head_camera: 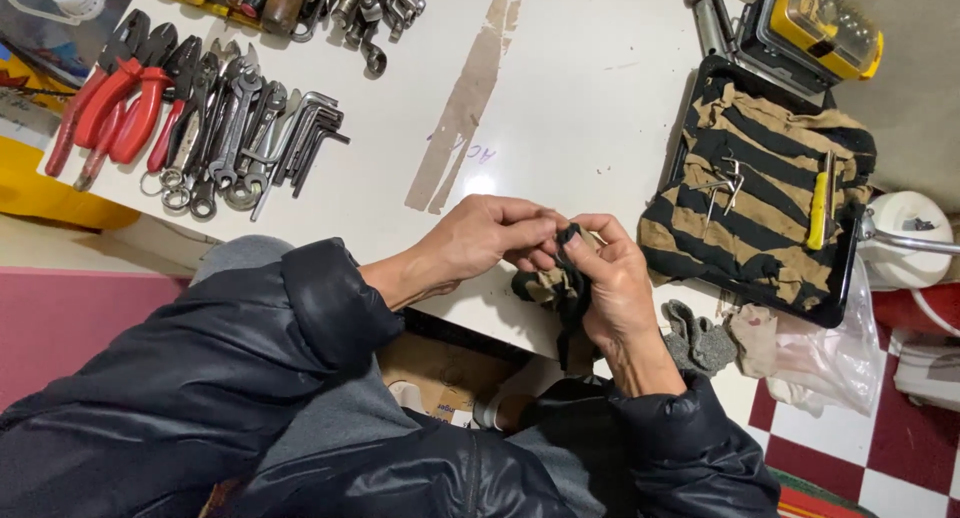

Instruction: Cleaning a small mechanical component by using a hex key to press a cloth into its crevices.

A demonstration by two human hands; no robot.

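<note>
Rag (562,283), dark with tan stripes, hangs bunched between both hands at the near edge of the white counter (560,98). Its upper fold is pinched by the left hand (490,236) with thumb and fingertips pressed together, while the right hand (615,278) curls around the cloth with its thumb pressing on top. What lies inside the fold cannot be told. To the right, a black tray (700,88) carries a striped cloth (760,178) of the same pattern, with small metal hex keys (728,183) and a yellow-handled tool (820,208) lying on it. Behind the tray sits a yellow case with a clear lid (825,23). At the counter's far left lie red-handled pliers (120,103), wrenches (225,128) and more hex keys (310,143) in a row. A strip of brown tape residue (465,98) runs across the counter. A clear plastic bag (830,353) and a grey glove (698,340) rest just right of the hands.
</note>
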